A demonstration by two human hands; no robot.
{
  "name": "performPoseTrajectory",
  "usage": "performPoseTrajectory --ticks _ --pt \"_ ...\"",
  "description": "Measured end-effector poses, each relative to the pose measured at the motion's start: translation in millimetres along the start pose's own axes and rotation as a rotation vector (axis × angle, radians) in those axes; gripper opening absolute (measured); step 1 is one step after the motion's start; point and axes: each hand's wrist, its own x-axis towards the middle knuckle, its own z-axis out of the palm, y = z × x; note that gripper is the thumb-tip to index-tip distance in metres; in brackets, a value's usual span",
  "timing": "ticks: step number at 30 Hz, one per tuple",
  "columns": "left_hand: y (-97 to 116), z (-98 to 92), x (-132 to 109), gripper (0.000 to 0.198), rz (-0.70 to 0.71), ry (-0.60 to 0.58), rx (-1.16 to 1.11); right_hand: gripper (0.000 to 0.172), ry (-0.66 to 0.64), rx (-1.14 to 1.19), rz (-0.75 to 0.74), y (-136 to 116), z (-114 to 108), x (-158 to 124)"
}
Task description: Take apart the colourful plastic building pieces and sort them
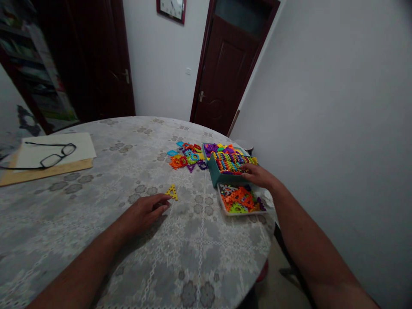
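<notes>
My left hand (146,212) lies flat on the table, fingers stretched out, fingertips right beside a small yellow triangle piece (172,192). My right hand (259,175) reaches into the teal box (215,173), which is full of colourful plastic building pieces; its fingers curl over the pieces at the box's near right corner, and I cannot tell whether they hold one. A loose pile of coloured pieces (188,156) lies left of the box. Just in front of the box sits a clear tray (225,208) with orange and green pieces.
The round table (96,240) has a grey lace-patterned cover; its edge runs close to the right of the box and tray. Black glasses (53,156) rest on papers at the far left. Two dark doors and a bookshelf stand behind. A white wall is at right.
</notes>
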Motion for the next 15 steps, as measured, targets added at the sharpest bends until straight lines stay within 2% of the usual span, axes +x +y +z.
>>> performPoseTrajectory --ticks 3,6,10,12,15 --pt "-1.1 -0.8 0.2 0.041 0.003 0.046 0.024 0.026 0.064 -0.023 -0.03 -5.9 -0.7 -7.4" --pt "-4.4 -2.7 0.5 0.04 -0.003 0.123 0.059 0.027 0.209 -0.011 -0.027 -18.7 1.9 -19.4" --pt "-10.6 -4.8 -0.3 0.041 -0.004 0.253 0.14 0.027 0.395 0.057 -0.105 -59.7 15.1 -42.1" --pt "-13.9 -5.0 -1.1 0.04 -0.004 0.3 0.174 0.026 0.346 0.132 -0.199 -90.0 27.1 -54.7" --pt "-18.7 -4.9 -2.3 0.038 0.001 0.343 0.208 0.027 0.105 0.221 -0.42 -136.4 52.6 -71.4"
